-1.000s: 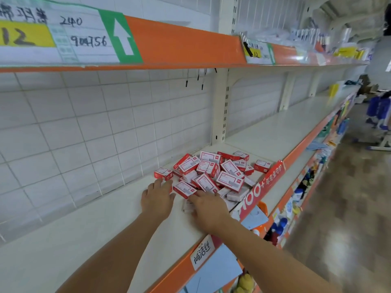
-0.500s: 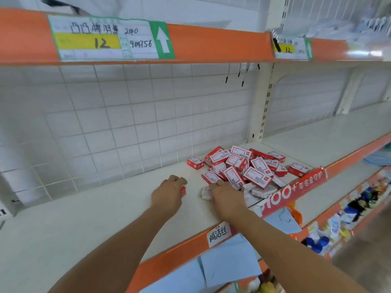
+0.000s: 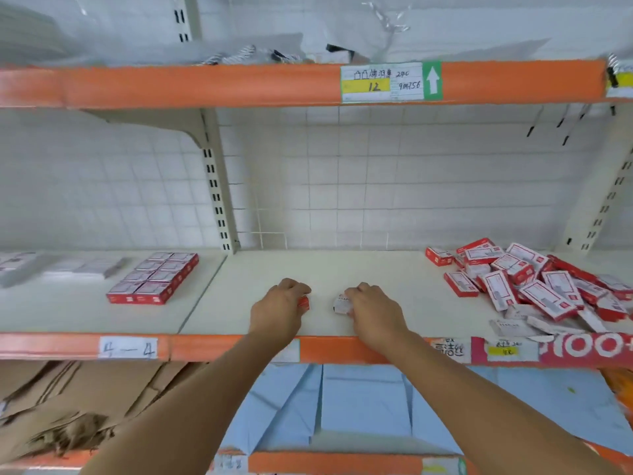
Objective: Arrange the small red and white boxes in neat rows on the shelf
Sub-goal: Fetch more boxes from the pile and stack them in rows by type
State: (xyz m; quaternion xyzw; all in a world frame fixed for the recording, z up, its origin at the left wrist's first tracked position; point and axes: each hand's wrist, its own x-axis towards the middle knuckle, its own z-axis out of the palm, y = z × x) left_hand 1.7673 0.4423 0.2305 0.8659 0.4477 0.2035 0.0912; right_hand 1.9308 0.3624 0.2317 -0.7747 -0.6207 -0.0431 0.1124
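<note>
Left hand (image 3: pixel 279 308): curled round one small red and white box (image 3: pixel 303 302), frame centre, carrying it for placing.
Right hand (image 3: pixel 371 308): clasped another box (image 3: pixel 342 304).
Loose pile (image 3: pixel 534 286): right of frame, unsorted.
Finished block (image 3: pixel 154 277): left, on shelf (image 3: pixel 359 269).

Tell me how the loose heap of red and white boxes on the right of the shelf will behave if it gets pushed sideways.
The heap of boxes would probably scatter rather than move together: they lie tilted and overlapping. Each looks small, probably light cardboard, apt to slide on the smooth shelf. Those near the front edge might drop off.
</note>
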